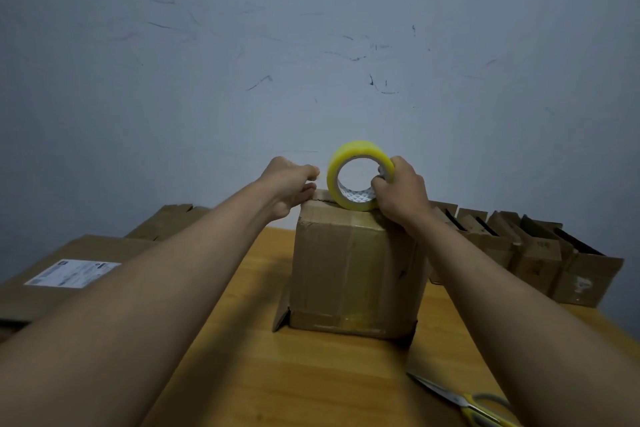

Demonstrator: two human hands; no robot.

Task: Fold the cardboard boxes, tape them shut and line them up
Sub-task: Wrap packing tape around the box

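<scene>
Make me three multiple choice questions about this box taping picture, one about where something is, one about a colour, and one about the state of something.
1. Where do the scissors lie?
A. On the table, near right
B. On top of the box
C. On the flat cardboard at left

2. What colour is the tape roll?
A. Brown
B. Yellow
C. Blue

3. What is the right hand doing?
A. Resting flat on the table
B. Holding the scissors
C. Gripping the tape roll on the box

Answers:
1 A, the scissors lie on the wooden table at the frame's lower right.
2 B, the roll shows a translucent yellow.
3 C, its fingers curl round the roll's rim atop the box, while the left hand touches the box's top edge.
</scene>
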